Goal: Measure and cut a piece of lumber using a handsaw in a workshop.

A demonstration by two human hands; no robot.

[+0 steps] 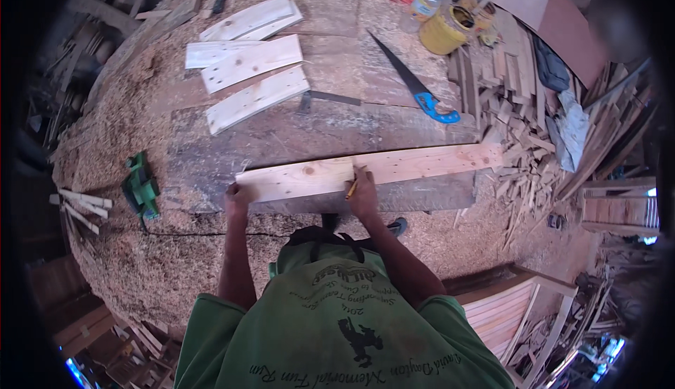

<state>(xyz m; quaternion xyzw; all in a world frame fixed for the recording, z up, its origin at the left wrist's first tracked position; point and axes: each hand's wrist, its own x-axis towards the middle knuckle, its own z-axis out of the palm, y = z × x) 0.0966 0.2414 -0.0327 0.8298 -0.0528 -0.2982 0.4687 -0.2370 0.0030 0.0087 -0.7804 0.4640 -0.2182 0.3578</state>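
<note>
A short pale board [295, 176] lies over the left part of a longer pinkish board [429, 162], which runs off to the right across the workbench [260, 139]. At the left end of the short board, my left hand [237, 198] is closed on its near corner. My right hand [363, 193] is at the short board's right end, its fingertips touching the wood there. A yellow-orange pencil [350, 192] sticks out from the closed fingers of that hand. The pencil's tip is too small to make out.
A handsaw [404, 72] with a blue handle lies beyond the boards, beside a metal square [334, 98]. Several cut boards [256, 97] lie at the far left. A green power tool [140, 188] rests on shavings. A yellow can [444, 32] and wood scraps [517, 150] are right.
</note>
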